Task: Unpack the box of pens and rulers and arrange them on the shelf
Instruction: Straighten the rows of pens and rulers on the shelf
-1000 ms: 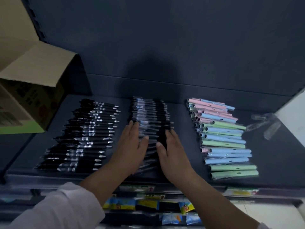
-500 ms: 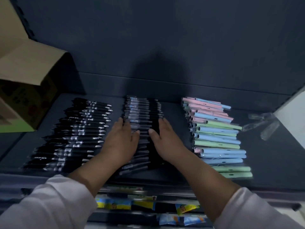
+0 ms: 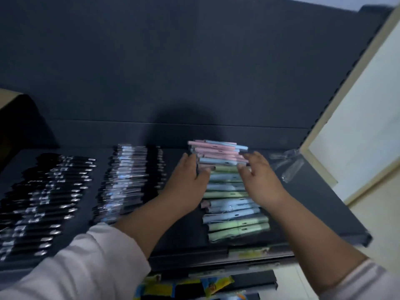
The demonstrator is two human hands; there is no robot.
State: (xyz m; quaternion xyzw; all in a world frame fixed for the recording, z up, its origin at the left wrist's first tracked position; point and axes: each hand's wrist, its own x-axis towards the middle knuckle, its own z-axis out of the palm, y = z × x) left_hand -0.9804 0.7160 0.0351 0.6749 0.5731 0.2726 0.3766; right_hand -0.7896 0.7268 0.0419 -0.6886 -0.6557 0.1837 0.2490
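One pastel pen row point(image 3: 232, 215) — flanked by left hand point(image 3: 187, 182) and right hand point(image 3: 262, 183).

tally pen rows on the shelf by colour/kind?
Black pens with silver tips: 1 row
Dark pens in clear wrap: 1 row
Pastel pens (pink, blue, green): 1 row
Total: 3 rows
Single pens are too blurred to count.

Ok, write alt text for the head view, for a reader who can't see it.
A person's left hand and right hand, fingers extended, bracket a row of pastel pens on a dark shelf. Left of it lie two more rows, wrapped dark pens and black pens.
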